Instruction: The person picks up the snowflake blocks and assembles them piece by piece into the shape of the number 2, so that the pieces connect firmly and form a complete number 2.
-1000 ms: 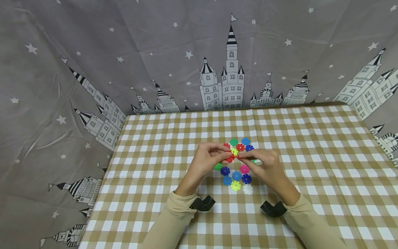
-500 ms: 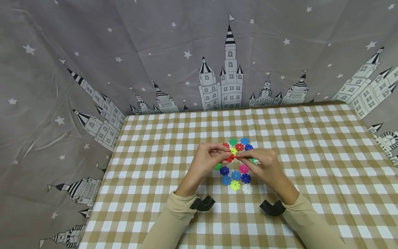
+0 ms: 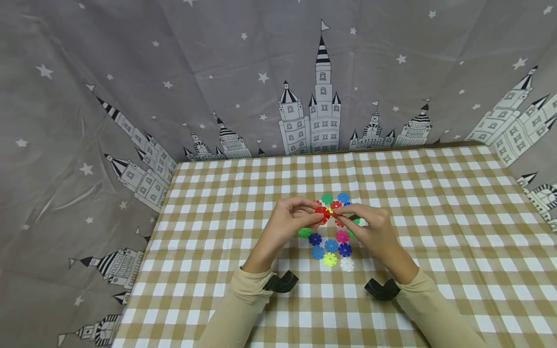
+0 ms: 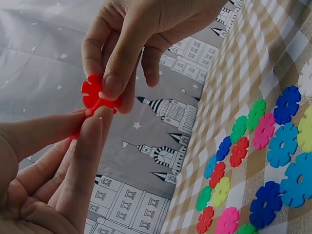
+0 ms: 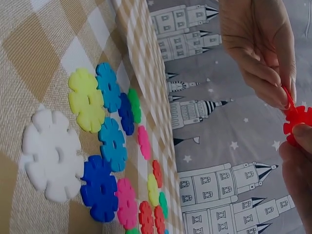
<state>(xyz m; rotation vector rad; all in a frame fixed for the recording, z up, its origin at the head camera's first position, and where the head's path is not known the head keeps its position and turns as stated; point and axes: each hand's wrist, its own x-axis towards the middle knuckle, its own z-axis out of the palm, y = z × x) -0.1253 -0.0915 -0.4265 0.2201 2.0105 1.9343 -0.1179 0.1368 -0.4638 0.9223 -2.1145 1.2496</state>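
Observation:
My left hand (image 3: 283, 229) pinches a red notched plastic disc (image 4: 91, 92) between thumb and index finger, its face partly toward the head camera. The right hand (image 3: 374, 229) pinches a second red notched disc (image 5: 288, 96), seen nearly edge-on. Both discs meet between the fingertips, above the table; fingers hide much of them, so I cannot tell how far their notches are joined. Below lie flat notched discs in several colours, among them a white disc (image 3: 346, 264), a yellow disc (image 3: 329, 259) and a pink disc (image 3: 342, 236). The hands partly cover others.
A brown-and-white checked cloth (image 3: 209, 232) covers the table. Behind and to the left hangs a grey curtain (image 3: 243, 63) printed with castles and stars. Each wrist carries a black band mount (image 3: 383, 290).
The held red discs have turned and risen slightly; the left one now shows more of its face. The right thumb and index finger have shifted around their disc. The table discs look unmoved.

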